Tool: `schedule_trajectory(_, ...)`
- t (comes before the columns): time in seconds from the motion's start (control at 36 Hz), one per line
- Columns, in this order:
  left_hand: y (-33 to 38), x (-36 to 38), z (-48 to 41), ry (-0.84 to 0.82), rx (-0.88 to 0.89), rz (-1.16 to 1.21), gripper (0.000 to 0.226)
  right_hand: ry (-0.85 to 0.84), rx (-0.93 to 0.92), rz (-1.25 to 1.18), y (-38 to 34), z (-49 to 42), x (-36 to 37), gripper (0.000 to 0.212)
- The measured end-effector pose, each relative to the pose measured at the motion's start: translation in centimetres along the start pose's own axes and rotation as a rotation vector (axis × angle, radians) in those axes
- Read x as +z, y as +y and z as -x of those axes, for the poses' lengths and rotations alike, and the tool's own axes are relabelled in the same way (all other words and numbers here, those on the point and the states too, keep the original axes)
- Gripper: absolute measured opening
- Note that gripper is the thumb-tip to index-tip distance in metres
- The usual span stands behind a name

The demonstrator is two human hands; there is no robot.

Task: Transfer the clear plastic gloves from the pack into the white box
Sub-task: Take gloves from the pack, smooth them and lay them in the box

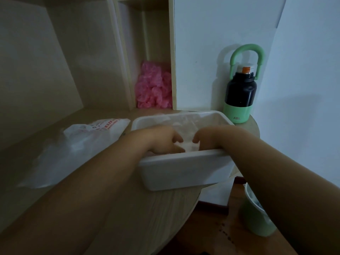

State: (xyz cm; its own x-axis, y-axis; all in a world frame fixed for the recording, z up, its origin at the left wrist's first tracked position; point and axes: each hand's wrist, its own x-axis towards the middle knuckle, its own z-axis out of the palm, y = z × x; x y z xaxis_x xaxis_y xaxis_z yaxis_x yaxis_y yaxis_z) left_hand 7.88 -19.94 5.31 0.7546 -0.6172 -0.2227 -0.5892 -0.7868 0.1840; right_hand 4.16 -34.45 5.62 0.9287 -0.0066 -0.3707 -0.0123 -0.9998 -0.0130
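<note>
Reaching with both hands down inside the white box (184, 172), sitting close to the rounded edge of the desk (147, 218). Curling the left hand (161, 140) over the clear plastic gloves (187, 124), drawing thumb and fingers together on a wad of film, apparently pinching it. Dipping the right hand (207, 138) in just beside it, bending the thumb inward, hiding the fingers behind the near wall; not being able to tell whether gripping or only pressing. Lying loose and crumpled in the box, heaping up toward the far rim.

Lying slack on the desk just left of the box, the pack (82, 142); possibly holding more, not being able to tell.

Probably settling the load now. Pressing down and outward toward the corners rather than squeezing the middle, easing trapped air out slowly, guarding against thin film springing back over the rim. Flattening the fingers before lifting out, avoiding dragging clingy gloves up along with them. Avoiding leaning on the near wall, given the desk edge so near. Keeping forearms away from the bottle (240, 92) standing just behind the far right corner.
</note>
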Motion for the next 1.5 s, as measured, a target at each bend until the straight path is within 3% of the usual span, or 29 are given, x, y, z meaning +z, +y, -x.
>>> schedule_trajectory(0.08, -0.8, -0.9, 1.6, 0.255, 0.042, 0.161, 0.042, 0.140, -0.022, -0.040, -0.5, 0.9, -0.6, 0.058)
schedule_trajectory(0.19, -2.3, -2.4, 4.6, 0.483, 0.070, 0.331, 0.032, 0.358, -0.091, -0.129, -2.7, 1.8, -1.7, 0.053)
schedule_trajectory(0.31, -5.2, -2.7, 7.7, 0.619, 0.011, 0.418, 0.029, 0.522, -0.211, -0.251, -7.1, 1.7, -2.1, 0.047)
schedule_trajectory(0.47, -12.1, -0.6, 12.5, 0.739, -0.158, 0.436, 0.019, 0.634, -0.422, -0.374, -15.7, 1.8, -1.8, 0.039)
schedule_trajectory(0.61, -17.5, 3.2, 14.4, 0.736, -0.336, 0.435, 0.025, 0.574, -0.482, -0.484, -21.6, -0.4, 1.0, 0.039)
schedule_trajectory(0.81, -20.5, 8.5, 14.2, 0.627, -0.490, 0.398, 0.041, 0.417, -0.256, -0.711, -23.3, -5.7, 7.7, 0.046)
schedule_trajectory(0.94, -21.0, 10.6, 12.8, 0.578, -0.501, 0.333, 0.045, 0.428, -0.214, -0.575, -22.0, -7.4, 10.1, 0.050)
schedule_trajectory(1.06, -21.2, 12.0, 12.0, 0.680, -0.533, 0.289, 0.060, 0.478, -0.253, -0.506, -21.8, -7.6, 10.5, 0.053)
schedule_trajectory(1.19, -21.6, 12.4, 11.1, 0.715, -0.687, 0.081, 0.050, 0.513, -0.271, -0.478, -21.9, -7.8, 10.6, 0.056)
schedule_trajectory(1.42, -21.6, 12.7, 11.2, 0.847, -0.634, 0.077, 0.023, 0.553, -0.306, -0.467, -21.8, -7.7, 10.6, 0.056)
schedule_trajectory(1.5, -21.8, 13.1, 11.4, 0.989, -0.509, 0.106, 0.018, 0.570, -0.316, -0.470, -21.7, -7.5, 11.0, 0.058)
